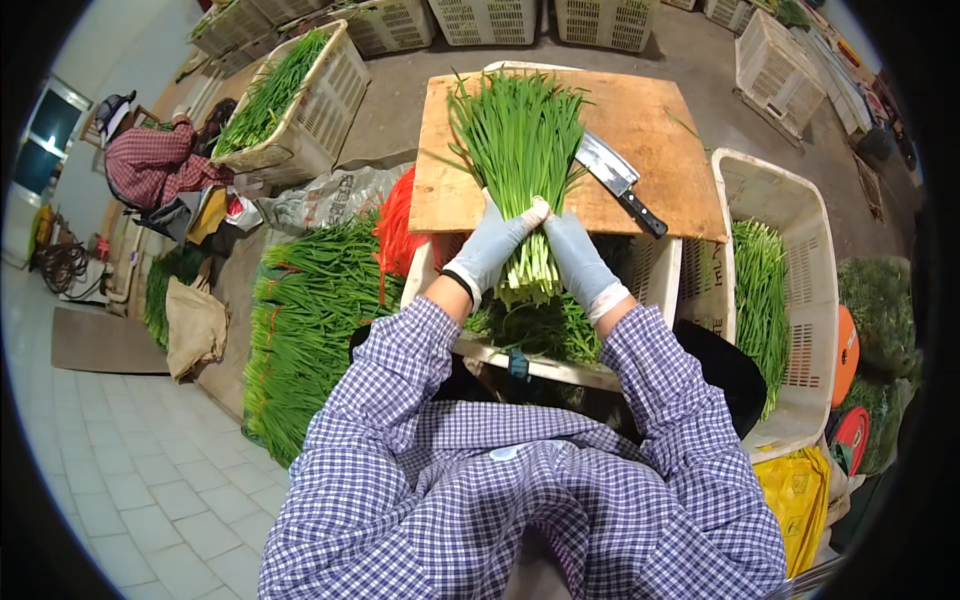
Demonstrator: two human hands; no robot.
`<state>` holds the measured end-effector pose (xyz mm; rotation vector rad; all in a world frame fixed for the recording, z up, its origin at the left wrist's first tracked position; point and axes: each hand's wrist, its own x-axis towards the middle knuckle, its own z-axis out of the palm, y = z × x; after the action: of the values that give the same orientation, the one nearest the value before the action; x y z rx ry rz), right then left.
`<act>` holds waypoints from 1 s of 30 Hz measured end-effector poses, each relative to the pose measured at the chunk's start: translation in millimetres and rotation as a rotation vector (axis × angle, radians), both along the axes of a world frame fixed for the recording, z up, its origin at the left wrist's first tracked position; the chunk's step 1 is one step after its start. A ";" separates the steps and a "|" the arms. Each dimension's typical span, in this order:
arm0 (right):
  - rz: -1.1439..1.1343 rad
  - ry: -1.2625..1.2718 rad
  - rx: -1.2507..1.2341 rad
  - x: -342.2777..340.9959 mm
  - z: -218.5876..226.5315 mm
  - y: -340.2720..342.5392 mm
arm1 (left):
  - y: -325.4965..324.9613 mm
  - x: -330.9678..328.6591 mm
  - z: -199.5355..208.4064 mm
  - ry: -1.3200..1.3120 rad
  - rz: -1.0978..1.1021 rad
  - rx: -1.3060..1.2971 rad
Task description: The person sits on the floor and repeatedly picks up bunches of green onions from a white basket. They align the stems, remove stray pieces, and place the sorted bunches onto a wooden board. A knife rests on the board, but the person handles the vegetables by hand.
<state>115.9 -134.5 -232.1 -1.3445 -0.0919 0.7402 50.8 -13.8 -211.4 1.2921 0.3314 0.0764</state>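
Observation:
Both of my gloved hands are closed round a thick bunch of garlic chives (520, 140), gripping it just above its pale cut ends. My left hand (490, 245) wraps it from the left, my right hand (580, 258) from the right, and the thumbs meet in front. The leaves lie on a wooden board (650, 120), while the stem ends hang over its near edge. To the right of the bunch, a cleaver (615, 175) with a black handle rests on the board. Below my hands, a crate (530, 365) under the board holds loose green trimmings (555, 330).
Tied chive bundles (310, 330) are stacked at left, beside red ties (398, 220). At right stands a white crate (785, 175) with more chives (760, 290). Another filled crate (335, 95) is at far left, near a person in a red checked shirt (150, 160). A yellow bag (795, 500) lies lower right.

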 end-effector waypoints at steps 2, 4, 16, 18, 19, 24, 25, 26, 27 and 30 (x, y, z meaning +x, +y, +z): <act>-0.111 0.005 0.136 -19.3 1.6 4.3 | -2.7 -9.4 -12.2 -0.015 0.021 0.005; -0.203 -0.049 0.131 -23.3 -3.6 5.2 | -9.0 -14.0 -17.2 0.080 0.141 -0.013; 0.434 -0.187 -0.130 7.5 -41.1 -37.7 | -8.2 -30.7 -32.7 0.155 0.038 -0.268; 0.534 -0.103 -0.067 17.6 -46.5 -32.5 | -8.8 -35.2 -36.7 0.144 0.005 -0.237; 0.562 -0.152 -0.015 16.7 -44.4 -30.9 | -9.1 -39.6 -40.7 0.136 -0.012 -0.230; 0.464 -0.069 0.203 -15.9 -24.8 -38.8 | -18.5 -63.0 -45.3 -0.059 -0.069 -0.012; 0.438 -0.143 0.248 -18.6 -16.1 -39.8 | -20.6 -66.9 -37.5 -0.057 -0.064 0.033; 0.421 -0.188 0.253 -16.9 -5.4 -40.3 | -21.1 -65.8 -32.3 -0.149 -0.033 0.120; 0.444 -0.299 0.247 -10.5 18.7 -38.5 | -17.4 -61.4 -23.7 -0.199 -0.051 0.243; 0.502 -0.231 0.175 21.1 73.2 -36.5 | 12.6 -19.5 16.6 -0.322 -0.126 0.587</act>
<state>137.0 -171.0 -158.9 -1.2439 -0.6830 0.9660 31.2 -1.2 -194.7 1.8464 -0.0612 0.2870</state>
